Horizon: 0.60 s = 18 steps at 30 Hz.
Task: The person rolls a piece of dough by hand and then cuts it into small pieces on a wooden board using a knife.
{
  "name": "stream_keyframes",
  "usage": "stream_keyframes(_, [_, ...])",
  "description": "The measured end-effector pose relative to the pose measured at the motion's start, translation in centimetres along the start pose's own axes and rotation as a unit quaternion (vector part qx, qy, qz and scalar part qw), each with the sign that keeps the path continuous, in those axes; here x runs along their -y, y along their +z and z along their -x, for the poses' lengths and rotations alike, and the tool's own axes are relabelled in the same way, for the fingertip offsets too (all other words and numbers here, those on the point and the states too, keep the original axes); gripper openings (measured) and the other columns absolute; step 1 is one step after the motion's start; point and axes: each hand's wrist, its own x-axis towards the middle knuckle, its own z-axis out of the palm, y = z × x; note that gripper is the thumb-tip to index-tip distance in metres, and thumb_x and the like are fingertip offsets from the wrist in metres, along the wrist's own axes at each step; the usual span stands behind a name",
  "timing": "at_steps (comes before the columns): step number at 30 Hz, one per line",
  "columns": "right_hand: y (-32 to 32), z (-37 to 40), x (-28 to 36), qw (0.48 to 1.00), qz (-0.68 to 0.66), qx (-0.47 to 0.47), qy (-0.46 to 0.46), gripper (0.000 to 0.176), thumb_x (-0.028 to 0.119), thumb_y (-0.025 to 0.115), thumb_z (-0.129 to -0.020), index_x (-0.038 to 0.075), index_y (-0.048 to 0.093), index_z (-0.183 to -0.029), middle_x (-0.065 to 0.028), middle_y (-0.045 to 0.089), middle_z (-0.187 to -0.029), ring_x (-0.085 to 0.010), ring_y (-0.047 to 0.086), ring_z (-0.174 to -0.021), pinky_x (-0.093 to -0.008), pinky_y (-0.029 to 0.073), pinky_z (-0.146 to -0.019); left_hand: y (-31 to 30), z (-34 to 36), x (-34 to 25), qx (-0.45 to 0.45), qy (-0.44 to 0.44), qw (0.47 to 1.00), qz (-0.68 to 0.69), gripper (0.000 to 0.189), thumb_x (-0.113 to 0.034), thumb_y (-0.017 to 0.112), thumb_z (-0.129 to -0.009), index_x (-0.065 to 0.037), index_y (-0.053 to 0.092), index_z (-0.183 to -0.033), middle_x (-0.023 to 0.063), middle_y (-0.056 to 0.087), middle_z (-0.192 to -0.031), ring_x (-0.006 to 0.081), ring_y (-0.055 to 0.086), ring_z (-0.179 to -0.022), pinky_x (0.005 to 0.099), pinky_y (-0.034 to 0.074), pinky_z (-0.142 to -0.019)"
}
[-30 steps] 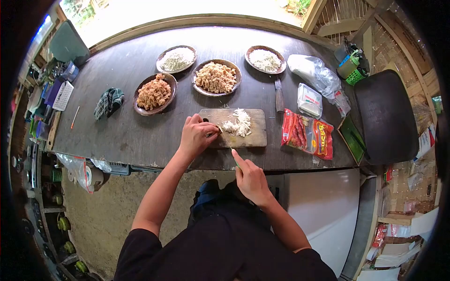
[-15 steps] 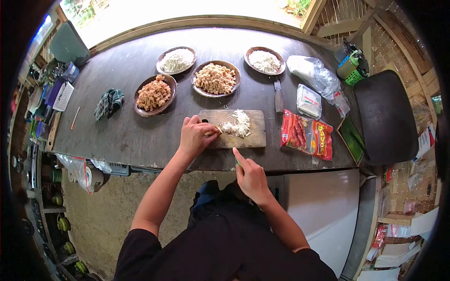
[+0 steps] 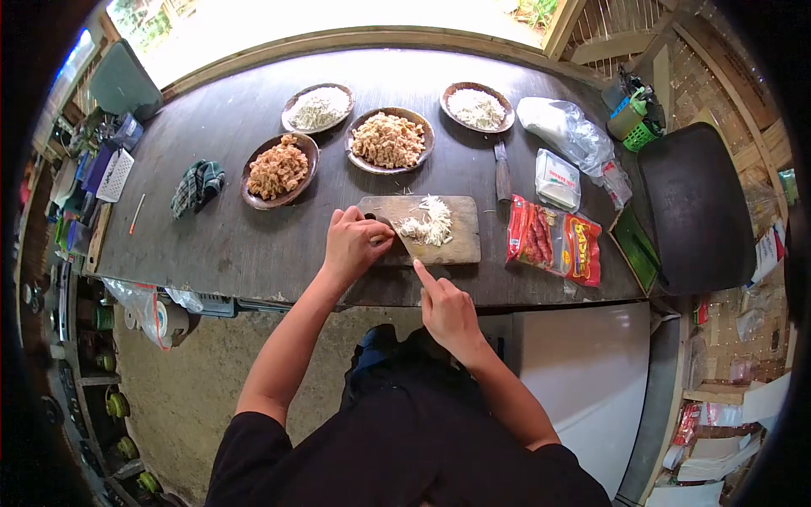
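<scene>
On the left end of the wooden cutting board [image 3: 460, 245], my left hand [image 3: 355, 243] is closed in a pinch on a small piece of pale food, mostly hidden by the fingers. My right hand [image 3: 449, 314] grips a knife [image 3: 406, 242], its index finger stretched along the back of the blade. The blade slants over the board, its tip end close to my left fingertips. Thin white shreds [image 3: 432, 224] of food are heaped on the board to the right of the blade. The knife's handle is hidden in my right hand.
Behind the board stand bowls of brown chunks [image 3: 277, 169], tan chunks [image 3: 389, 142] and white shreds [image 3: 318, 110]. Another cleaver-like knife [image 3: 503, 173], a red sausage packet [image 3: 553, 242] and plastic bags [image 3: 570, 133] lie at right. A checked cloth [image 3: 198, 188] lies left.
My right hand has moved slightly up and left, and the knife blade now shows against the board beside my left fingertips. My left hand has stayed nearly in place.
</scene>
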Motion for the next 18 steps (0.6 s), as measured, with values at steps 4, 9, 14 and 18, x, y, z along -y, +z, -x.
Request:
stream_keyframes(4, [-0.7, 0.6, -0.1, 1.0, -0.018, -0.01, -0.001, 0.058, 0.008, 0.061, -0.095, 0.015, 0.052, -0.152, -0.0172, 0.06, -0.079, -0.0394, 0.066, -0.067, -0.051, 0.056, -0.065, 0.3, 0.2, 0.2, -0.005, -0.007, 1.0, 0.014, 0.011, -0.03, 0.084, -0.076, -0.022, 0.08, -0.082, -0.0074, 0.076, -0.082, 0.0167, 0.058, -0.086, 0.0343, 0.04, -0.083])
stream_keyframes(9, [-0.8, 1.1, 0.4, 0.999, -0.035, 0.009, -0.001, 0.058, 0.008, 0.061, -0.095, 0.015, 0.051, -0.152, -0.0173, 0.06, -0.078, -0.0395, 0.066, -0.069, -0.051, 0.056, -0.066, 0.0, 0.1, 0.1, 0.005, -0.01, 1.0, 0.002, 0.013, -0.028, 0.085, -0.074, -0.022, 0.082, -0.085, -0.0072, 0.076, -0.083, 0.0166, 0.057, -0.085, 0.0338, 0.04, -0.082])
stream_keyframes(14, [-0.2, 0.5, 0.1, 1.0, -0.025, 0.013, 0.0, 0.058, 0.008, 0.06, -0.096, 0.015, 0.051, -0.153, -0.018, 0.06, -0.08, -0.0401, 0.066, -0.069, -0.0513, 0.056, -0.067, 0.1, 0.0, 0.1, 0.007, -0.007, 1.0, 0.009, 0.014, -0.028, 0.085, -0.074, -0.022, 0.082, -0.086, -0.0066, 0.076, -0.082, 0.0167, 0.057, -0.084, 0.0339, 0.04, -0.082])
stream_keyframes(18, [0.1, -0.2, -0.5, 1.0, -0.026, 0.008, -0.003, 0.057, 0.009, 0.06, -0.096, 0.015, 0.051, -0.152, -0.0186, 0.06, -0.081, -0.0404, 0.065, -0.069, -0.0513, 0.056, -0.067, -0.2, -0.1, 0.0, 0.015, 0.003, 1.0, 0.004, 0.013, -0.029, 0.085, -0.075, -0.022, 0.082, -0.086, -0.0065, 0.077, -0.083, 0.0162, 0.057, -0.084, 0.0335, 0.04, -0.081])
